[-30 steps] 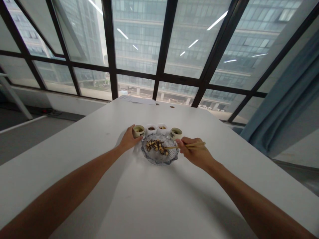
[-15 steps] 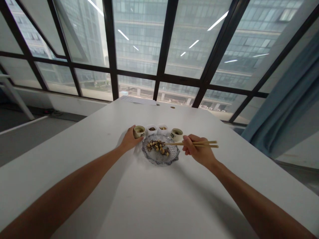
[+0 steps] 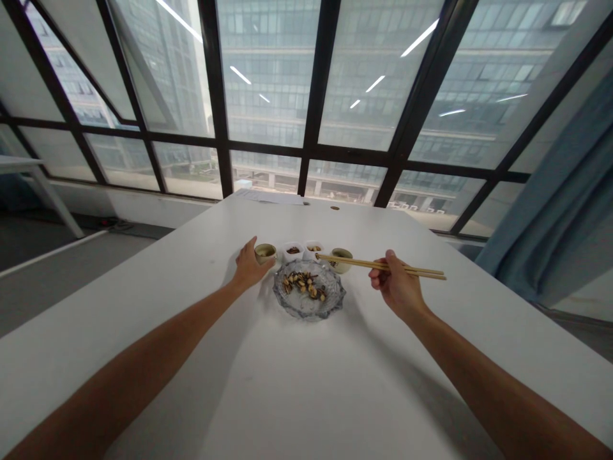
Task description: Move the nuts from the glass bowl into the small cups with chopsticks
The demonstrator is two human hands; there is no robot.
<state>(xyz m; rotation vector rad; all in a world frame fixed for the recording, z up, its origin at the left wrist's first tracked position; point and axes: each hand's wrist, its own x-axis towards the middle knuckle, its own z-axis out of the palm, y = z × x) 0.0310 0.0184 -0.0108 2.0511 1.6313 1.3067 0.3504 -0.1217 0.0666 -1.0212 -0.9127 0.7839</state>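
A glass bowl (image 3: 309, 305) with mixed nuts and seeds sits on the white table (image 3: 306, 383). Behind it stand several small cups in a row. My left hand (image 3: 248, 268) is wrapped round the leftmost beige cup (image 3: 265, 253). To the right of the bowl, my right hand (image 3: 397, 286) is closed on a pair of wooden chopsticks (image 3: 378, 264). Their tips hang above the rightmost cup (image 3: 341, 258), raised off the bowl. Two white cups (image 3: 303, 250) between hold small dark and tan pieces.
Sheets of paper (image 3: 268, 197) and a small brown disc (image 3: 334, 207) lie at the table's far edge. Large black-framed windows stand behind. A blue curtain (image 3: 555, 211) hangs at the right, and another white table (image 3: 29, 167) shows at far left.
My right hand has pulled back to the right and lifted, taking the chopstick tips out of the bowl to above the rightmost cup. My left hand has stayed on the left cup.
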